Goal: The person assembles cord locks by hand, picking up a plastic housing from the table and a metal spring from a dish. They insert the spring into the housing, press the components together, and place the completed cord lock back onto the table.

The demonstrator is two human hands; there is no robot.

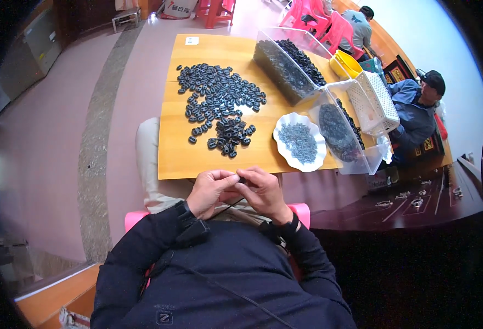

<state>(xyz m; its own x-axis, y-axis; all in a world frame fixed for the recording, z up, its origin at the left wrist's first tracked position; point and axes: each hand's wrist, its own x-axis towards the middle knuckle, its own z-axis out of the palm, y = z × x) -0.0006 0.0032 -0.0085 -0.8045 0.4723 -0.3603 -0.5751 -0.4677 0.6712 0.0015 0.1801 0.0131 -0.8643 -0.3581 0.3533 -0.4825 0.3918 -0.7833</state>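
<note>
My left hand [210,193] and my right hand [264,194] meet just in front of the table's near edge. Their thumbs and fingertips pinch a small black piece [242,180], which the fingers mostly cover. On the table, ahead of my hands, lies a spread of small black oval pieces with two holes [219,90]. Closer to me is a piled heap of similar black pieces [231,134]. A white scalloped dish [278,135] stands to the right, holding many thin grey metal bits, too small to name exactly.
A large clear bin [277,77] of black pieces stands on the yellow wooden table [170,148]. A smaller clear bin [362,163], a white perforated basket [378,101] and a yellow bowl [346,64] are beside it. A person [417,109] sits at the right; another [359,27] sits farther back.
</note>
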